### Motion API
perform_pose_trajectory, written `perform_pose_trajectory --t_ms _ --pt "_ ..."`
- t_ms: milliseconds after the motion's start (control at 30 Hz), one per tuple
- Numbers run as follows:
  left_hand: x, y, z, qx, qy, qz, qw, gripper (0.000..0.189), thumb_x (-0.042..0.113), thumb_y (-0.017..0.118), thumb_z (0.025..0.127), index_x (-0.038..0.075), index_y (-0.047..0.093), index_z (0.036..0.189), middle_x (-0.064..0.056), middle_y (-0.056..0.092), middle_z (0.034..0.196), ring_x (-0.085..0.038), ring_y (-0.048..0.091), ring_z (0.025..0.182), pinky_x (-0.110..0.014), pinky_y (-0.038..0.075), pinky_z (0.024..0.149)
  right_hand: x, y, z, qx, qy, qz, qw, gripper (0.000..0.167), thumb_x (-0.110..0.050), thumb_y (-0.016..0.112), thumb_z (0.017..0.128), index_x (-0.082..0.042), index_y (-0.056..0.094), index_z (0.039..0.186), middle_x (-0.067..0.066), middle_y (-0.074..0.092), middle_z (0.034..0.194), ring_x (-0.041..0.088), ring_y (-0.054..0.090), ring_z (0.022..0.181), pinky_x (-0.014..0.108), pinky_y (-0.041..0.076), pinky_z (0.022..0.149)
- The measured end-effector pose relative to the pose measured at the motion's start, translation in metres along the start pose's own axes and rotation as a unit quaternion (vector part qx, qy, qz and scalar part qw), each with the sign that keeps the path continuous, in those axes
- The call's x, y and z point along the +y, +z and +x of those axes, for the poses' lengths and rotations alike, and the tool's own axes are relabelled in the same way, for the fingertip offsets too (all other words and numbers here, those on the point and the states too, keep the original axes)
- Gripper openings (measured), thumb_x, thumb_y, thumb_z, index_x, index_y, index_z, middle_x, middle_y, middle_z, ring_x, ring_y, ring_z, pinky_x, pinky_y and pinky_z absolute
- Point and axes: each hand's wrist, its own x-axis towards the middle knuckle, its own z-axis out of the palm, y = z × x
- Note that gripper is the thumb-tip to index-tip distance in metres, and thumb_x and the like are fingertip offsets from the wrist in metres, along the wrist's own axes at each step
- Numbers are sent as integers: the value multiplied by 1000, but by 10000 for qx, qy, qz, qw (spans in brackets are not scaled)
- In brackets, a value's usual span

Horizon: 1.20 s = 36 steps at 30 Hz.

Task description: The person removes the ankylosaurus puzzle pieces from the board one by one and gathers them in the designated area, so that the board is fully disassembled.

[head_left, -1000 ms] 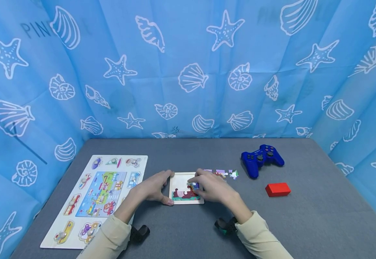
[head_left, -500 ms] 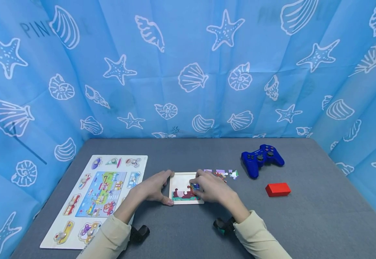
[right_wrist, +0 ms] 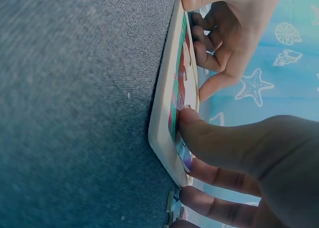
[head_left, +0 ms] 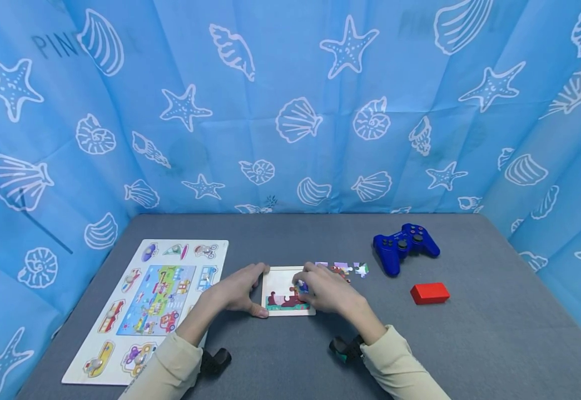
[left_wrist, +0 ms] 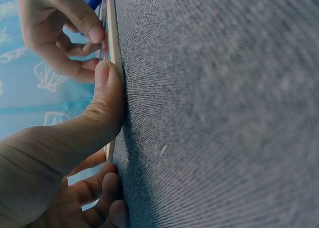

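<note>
Left hand [head_left: 242,289] grips the wooden frame [head_left: 290,313] by its left side; right hand [head_left: 327,289] pinches a puzzle piece [right_wrist: 184,150] within, right side. Technique: brace frame firmly — align tabs with neighbours, then press piece evenly, level.

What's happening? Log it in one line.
left hand: holds puzzle frame | right hand: touches puzzle piece at frame's right side | loose pieces: beside frame

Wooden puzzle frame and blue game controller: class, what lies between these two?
Loose puzzle pieces lie on the table between the frame and the controller, as the head view shows; the right hand hides part of that stretch.
</note>
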Motion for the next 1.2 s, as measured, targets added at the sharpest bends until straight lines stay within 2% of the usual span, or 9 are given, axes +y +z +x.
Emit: perform_pose_trajectory --t_ms 367,700,967,1200 --pt "1 0 -1 14 3 -48 10000 86 32 94 73 9 48 143 -10 60 118 -22 57 106 -48 49 98 1 2 -2 175 -53 237 9996 27 -13 77 92 -12 69 117 8 65 113 23 63 96 46 53 85" --pt "1 0 0 -10 -19 5 10000 87 32 94 74 9 47 144 -11 60 120 -24 59 109 -49 49 101 0 1 -2 111 12 196 9997 27 -14 76 92 -12 73 119 5 63 105 14 52 83 32 46 73" --pt "1 0 0 -42 -40 44 10000 87 33 94 74 10 47 144 -11 60 120 -23 58 109 -49 49 100 -1 0 -2 42 50 145 9999 28 -13 76 92 -12 74 120 5 64 105 14 53 83 32 46 72" --pt "0 0 0 -41 -3 53 10000 87 33 93 74 10 47 144 -11 59 119 -23 58 109 -48 49 100 -2 1 -4 170 51 138 9997 29 -12 76 92 -11 74 120 5 64 105 14 54 81 31 46 70"
